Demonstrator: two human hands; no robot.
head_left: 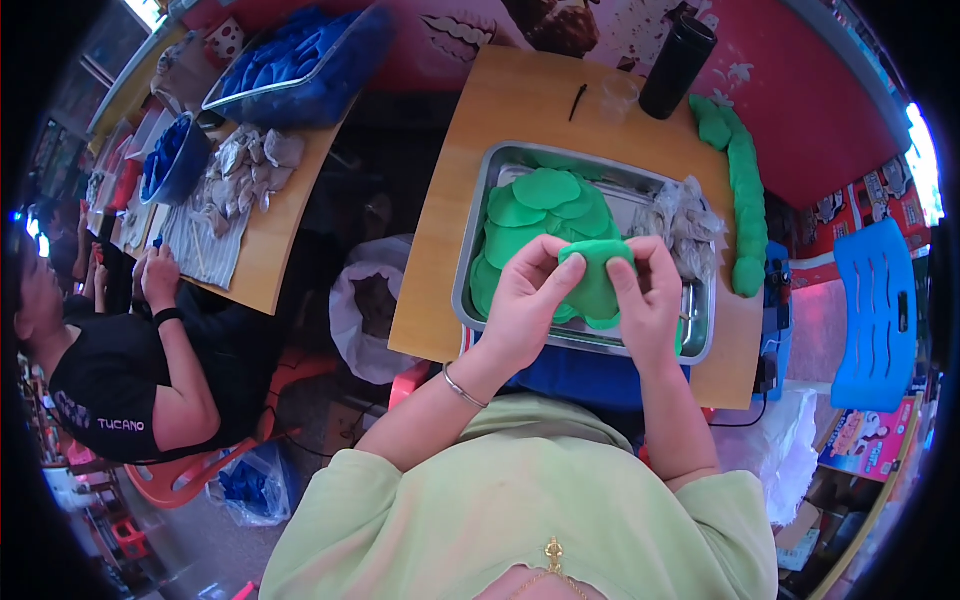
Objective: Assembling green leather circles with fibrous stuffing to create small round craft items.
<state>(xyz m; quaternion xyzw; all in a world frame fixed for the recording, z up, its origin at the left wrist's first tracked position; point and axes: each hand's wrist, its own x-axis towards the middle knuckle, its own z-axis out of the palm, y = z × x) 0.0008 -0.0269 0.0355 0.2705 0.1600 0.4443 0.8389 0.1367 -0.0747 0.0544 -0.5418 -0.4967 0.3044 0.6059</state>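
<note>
In front of my chest, above a metal tray (705, 325), both hands hold a soft, flat green piece (597, 278). My left hand (530, 300) pinches its left side between thumb and fingers. On its right side, my right hand (650, 305) grips it the same way, thumb on the near face. Below and behind the hands, a pile of similar thin, rounded green pieces (540, 205) fills the tray's left part. Crumpled greyish pieces (682, 225), perhaps with clear plastic, lie at the tray's right. What the green pieces are made of I cannot tell.
A long green stack (745, 190) runs along the table's right edge. A black tumbler (678, 68), a clear cup (620, 92) and a thin black stick (578, 102) stand or lie behind the tray. At left, a co-worker (130, 370) sits by another table; a white sack (365, 310) lies between.
</note>
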